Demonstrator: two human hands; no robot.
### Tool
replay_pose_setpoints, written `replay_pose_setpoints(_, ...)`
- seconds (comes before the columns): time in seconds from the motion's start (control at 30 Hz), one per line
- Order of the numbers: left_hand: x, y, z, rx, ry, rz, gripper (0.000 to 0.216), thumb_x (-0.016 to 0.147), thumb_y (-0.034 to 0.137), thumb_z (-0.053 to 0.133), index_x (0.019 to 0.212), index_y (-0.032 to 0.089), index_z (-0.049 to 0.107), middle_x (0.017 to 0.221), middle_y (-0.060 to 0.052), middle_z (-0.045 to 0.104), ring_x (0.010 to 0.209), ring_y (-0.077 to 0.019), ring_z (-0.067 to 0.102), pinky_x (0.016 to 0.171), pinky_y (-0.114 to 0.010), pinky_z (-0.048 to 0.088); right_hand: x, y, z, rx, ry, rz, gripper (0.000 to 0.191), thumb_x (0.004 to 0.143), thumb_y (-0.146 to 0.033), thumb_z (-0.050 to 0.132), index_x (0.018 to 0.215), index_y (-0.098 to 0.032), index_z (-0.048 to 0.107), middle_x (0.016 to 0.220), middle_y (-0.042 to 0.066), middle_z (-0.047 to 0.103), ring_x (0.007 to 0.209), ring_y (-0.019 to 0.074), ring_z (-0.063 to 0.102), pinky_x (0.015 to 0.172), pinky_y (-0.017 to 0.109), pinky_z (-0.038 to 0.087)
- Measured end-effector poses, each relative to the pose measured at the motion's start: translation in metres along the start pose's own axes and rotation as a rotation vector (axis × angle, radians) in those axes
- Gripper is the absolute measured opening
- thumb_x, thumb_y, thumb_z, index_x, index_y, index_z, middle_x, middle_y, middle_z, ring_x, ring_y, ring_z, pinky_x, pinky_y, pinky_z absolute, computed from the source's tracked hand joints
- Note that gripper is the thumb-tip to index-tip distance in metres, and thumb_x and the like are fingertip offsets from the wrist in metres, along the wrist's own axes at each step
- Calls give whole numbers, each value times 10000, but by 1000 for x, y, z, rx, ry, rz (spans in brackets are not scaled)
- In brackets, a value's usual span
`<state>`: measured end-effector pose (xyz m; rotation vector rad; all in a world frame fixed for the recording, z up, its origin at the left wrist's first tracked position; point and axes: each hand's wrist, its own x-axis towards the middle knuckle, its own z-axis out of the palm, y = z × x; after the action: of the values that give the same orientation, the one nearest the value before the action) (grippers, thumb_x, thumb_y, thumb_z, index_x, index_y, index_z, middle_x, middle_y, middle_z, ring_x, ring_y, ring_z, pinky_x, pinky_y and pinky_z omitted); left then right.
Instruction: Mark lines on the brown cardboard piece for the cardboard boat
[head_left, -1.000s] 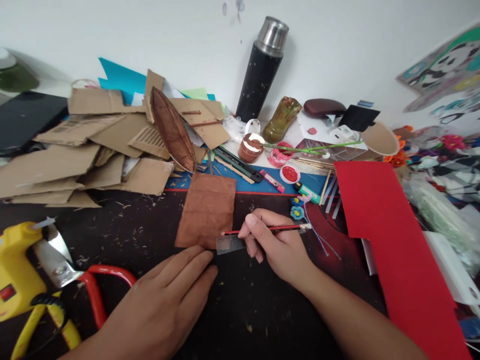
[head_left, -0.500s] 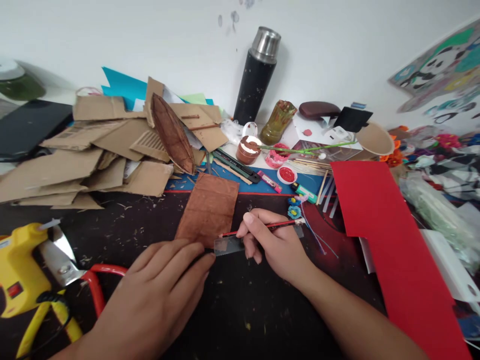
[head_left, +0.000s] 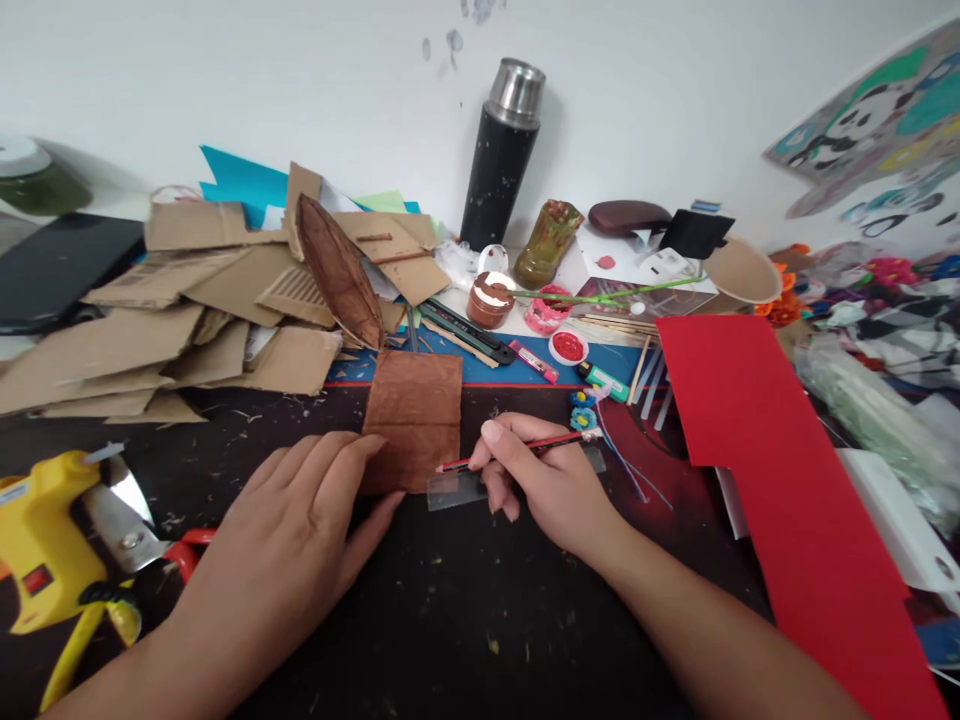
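A brown painted cardboard rectangle (head_left: 416,412) lies flat on the dark table. My left hand (head_left: 289,540) rests open beside it, fingers stretched out and touching its lower left corner. My right hand (head_left: 551,480) is closed on a red pencil (head_left: 525,450), whose tip sits at the rectangle's lower right edge. A clear plastic ruler (head_left: 457,490) lies under that hand, partly hidden by its fingers.
A heap of cardboard scraps (head_left: 187,300) with a brown boat-shaped piece (head_left: 337,270) fills the back left. A yellow glue gun (head_left: 41,540) and red-handled scissors (head_left: 142,535) lie at the left. A black flask (head_left: 499,155), paint pots (head_left: 491,298) and red paper (head_left: 780,470) stand right.
My left hand slid up and left, from below the rectangle to its lower left corner. The rectangle turned slightly squarer. My right hand and pencil barely shifted.
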<state>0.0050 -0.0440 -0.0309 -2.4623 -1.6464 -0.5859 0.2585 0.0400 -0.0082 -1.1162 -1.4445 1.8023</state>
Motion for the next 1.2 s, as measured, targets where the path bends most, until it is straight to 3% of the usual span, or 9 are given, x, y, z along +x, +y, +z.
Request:
replay_pose_setpoints(0.2, 1, -2, 7, -20, 6, -46, 293, 1207, 432, 466, 1304, 201, 619, 1116, -125, 769, 974, -341, 755, 835, -479, 583, -3, 1, 3, 49, -81, 24, 514, 1092, -688, 694, 889, -217, 715, 589, -54, 644, 451, 97, 534, 460, 219, 421)
replay_pose_setpoints(0.53, -6, -20, 2, -275, -39, -200, 334, 1173, 584, 513, 1236, 276, 625, 1093, -71, 788, 936, -299, 810, 856, -456, 668, -1, -2, -1, -23, 72, -89, 505, 1104, -665, 701, 879, -214, 736, 598, -51, 637, 462, 95, 537, 478, 226, 427)
replay_pose_setpoints(0.93, -2, -18, 1, -220, -22, -103, 383, 1174, 468, 514, 1372, 213, 721, 1203, -132, 830, 1049, -353, 823, 930, -523, 695, 1, 8, 1, -36, 38, -104, 423, 1140, -556, 689, 915, -206, 765, 657, -31, 687, 512, 97, 600, 514, 218, 486)
replay_pose_setpoints(1.2, -6, -17, 5, -151, -25, -69, 385, 1200, 448, 458, 1421, 202, 654, 1224, -150, 812, 1077, -358, 809, 953, -532, 679, 2, 10, 1, -47, 52, -102, 426, 1149, -561, 686, 929, -206, 772, 682, -27, 708, 514, 98, 622, 529, 225, 495)
